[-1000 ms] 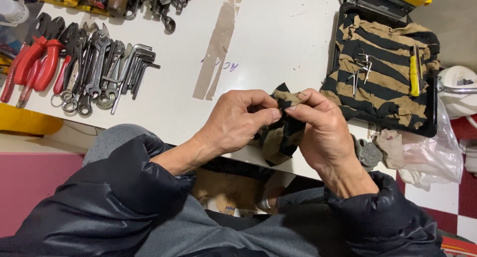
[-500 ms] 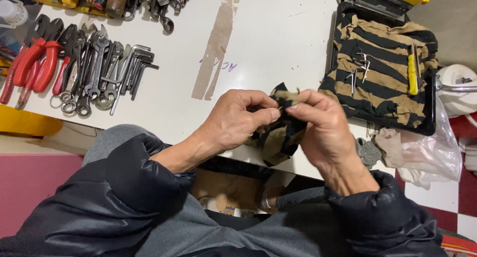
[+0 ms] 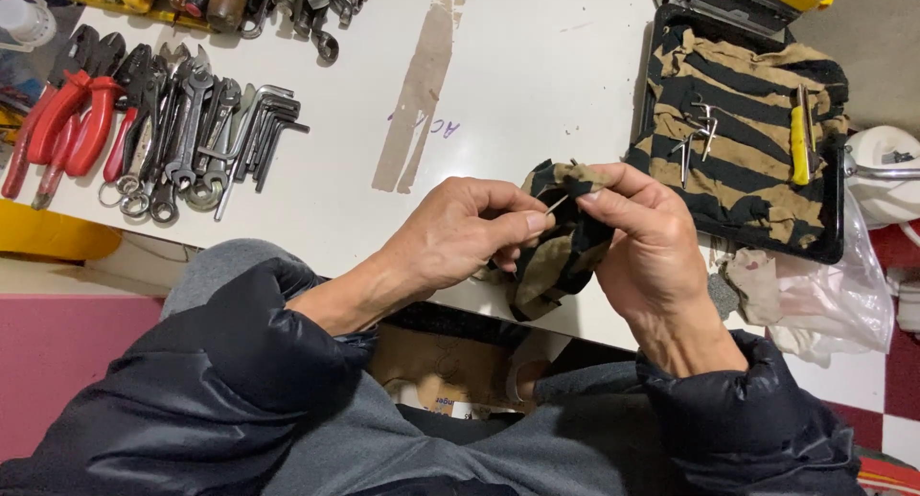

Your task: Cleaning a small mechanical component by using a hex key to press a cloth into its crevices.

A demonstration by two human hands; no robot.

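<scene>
Striped rag [image 3: 556, 256] held bunched betw. both hands at near table [image 3: 537, 84] edge, above lap. Thin metal pin [image 3: 557, 205] now exposed betw. fingertips; 0.5 s ago it was buried in rag, not visible. Left hand [image 3: 460, 237] closed, pinching pin end w/ thumb + forefinger. Right hand [image 3: 642, 242] closed round rag + other end. Judged: wiping stroke done on this piece. Tray [image 3: 836, 237] w/ striped cloth, hex keys [image 3: 698, 132], yellow-handled tool [image 3: 799, 146] lies just right; wrenches [image 3: 192, 122] + red pliers [image 3: 67, 113] well left, untouched.
</scene>
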